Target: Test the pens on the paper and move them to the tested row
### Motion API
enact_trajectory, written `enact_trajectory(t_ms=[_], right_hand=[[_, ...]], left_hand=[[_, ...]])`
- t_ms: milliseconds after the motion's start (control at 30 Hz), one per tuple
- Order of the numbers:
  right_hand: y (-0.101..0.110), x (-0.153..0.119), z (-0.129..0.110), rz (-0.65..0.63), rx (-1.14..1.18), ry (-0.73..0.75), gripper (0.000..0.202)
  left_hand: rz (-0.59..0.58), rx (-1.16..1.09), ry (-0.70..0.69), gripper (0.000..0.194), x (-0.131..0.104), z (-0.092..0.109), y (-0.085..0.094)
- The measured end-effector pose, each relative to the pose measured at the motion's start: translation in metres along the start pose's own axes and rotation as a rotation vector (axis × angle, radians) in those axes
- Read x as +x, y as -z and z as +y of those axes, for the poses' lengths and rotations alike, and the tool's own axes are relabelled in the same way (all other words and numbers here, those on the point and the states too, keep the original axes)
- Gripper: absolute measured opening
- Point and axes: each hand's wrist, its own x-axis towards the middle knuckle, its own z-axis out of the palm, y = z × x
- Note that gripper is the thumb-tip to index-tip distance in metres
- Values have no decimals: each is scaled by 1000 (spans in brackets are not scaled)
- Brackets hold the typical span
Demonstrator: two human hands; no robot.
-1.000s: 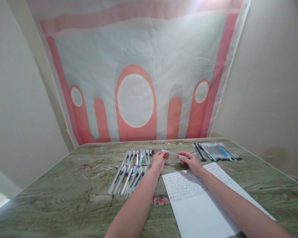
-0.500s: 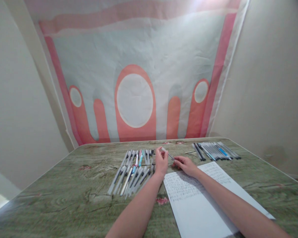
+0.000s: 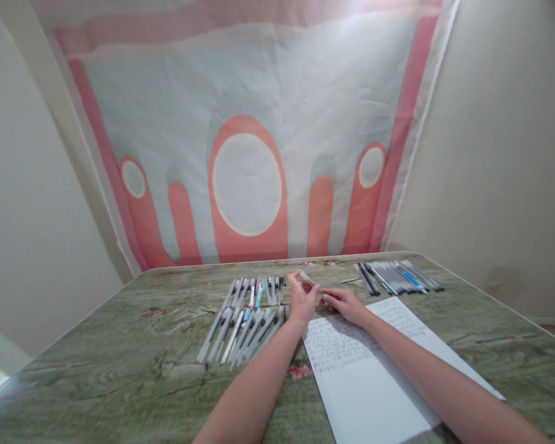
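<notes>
Above the top of the written paper, my left hand (image 3: 302, 298) is closed around a slim clear pen (image 3: 306, 279), whose upper end sticks out past the fingers. My right hand (image 3: 346, 304) pinches the pen's other end, and the fingers hide most of that part. The two hands nearly touch. To the left of my left hand lie two rows of pens: a back row (image 3: 232, 292) and a front row (image 3: 211, 333) of mostly clear ones, with a few white and blue among them. A white paper (image 3: 374, 394) with handwriting lies under my right wrist.
A neat row of clear and dark pens (image 3: 400, 277) with one blue label lies at the back right of the wood-patterned table (image 3: 120, 370). Behind the table hangs a pink and grey cloth (image 3: 259, 80). Plain walls stand on both sides.
My hands have come closer together, so less of the pen shows between them. The view has shifted slightly. The rows of pens and the paper lie as before.
</notes>
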Motion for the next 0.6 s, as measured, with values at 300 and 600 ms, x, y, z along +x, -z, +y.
enact_trajectory(t_ms=[300,600], right_hand=[[-1,1,0,-4,11,8,41],[-6,3,-4,272,-375,113,26]], left_hand=[[11,-29,10,55,-1,-5,1],[49,-33,25,67,1,-7,2]])
